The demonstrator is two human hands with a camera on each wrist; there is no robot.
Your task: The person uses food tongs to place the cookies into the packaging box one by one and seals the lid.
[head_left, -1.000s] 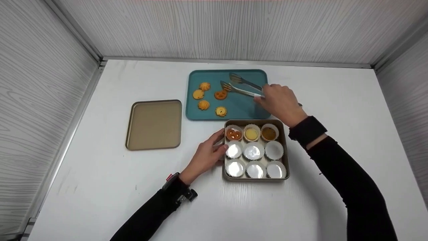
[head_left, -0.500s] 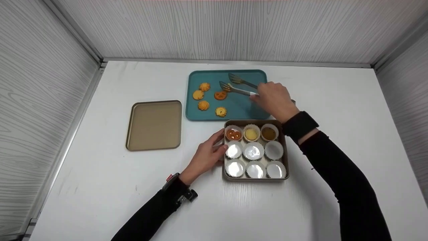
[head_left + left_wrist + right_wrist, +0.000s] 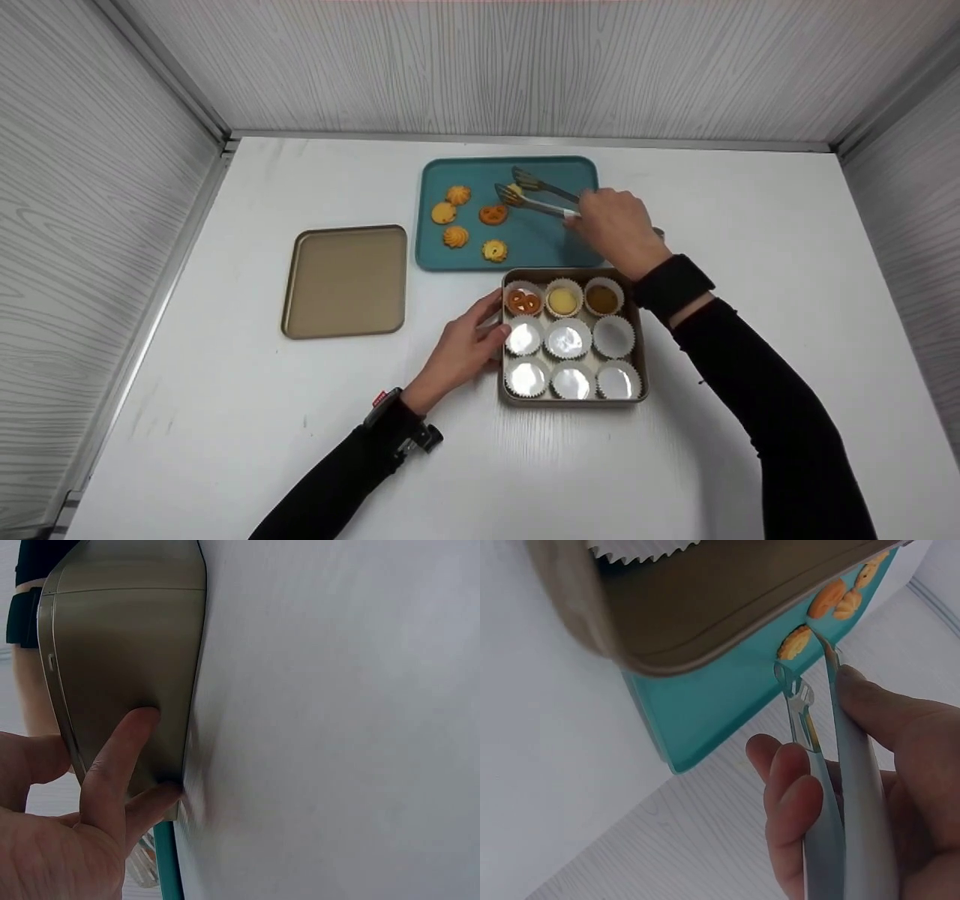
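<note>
My right hand [image 3: 619, 232] grips a pair of metal tongs [image 3: 546, 207] above the teal tray [image 3: 555, 247]. The tongs' slotted tips stand apart, one on each side of a pale cookie [image 3: 516, 189] that they partly hide. My left hand [image 3: 463, 351] holds the left side of a square metal tin [image 3: 574, 403], thumb at the rim and fingertips against the outer wall [image 3: 112, 645]. White paper cups line the tin. Its back row contains a pretzel-shaped cookie [image 3: 523, 302], a pale yellow round cookie [image 3: 562, 301] and a brown one [image 3: 602, 300]; the other cups hold nothing.
A pretzel-shaped cookie [image 3: 493, 215], a ring-shaped cookie [image 3: 494, 250] and several other cookies lie on the tray's left half. Left of the tray is a shallow square gold-coloured lid or pan [image 3: 345, 283]. Grey wood-grain panels [image 3: 480, 67] enclose the white table.
My right hand with the tongs has shifted slightly left over the tray, and the tips now lie around the pale cookie. My left hand and the tin have stayed in place.
</note>
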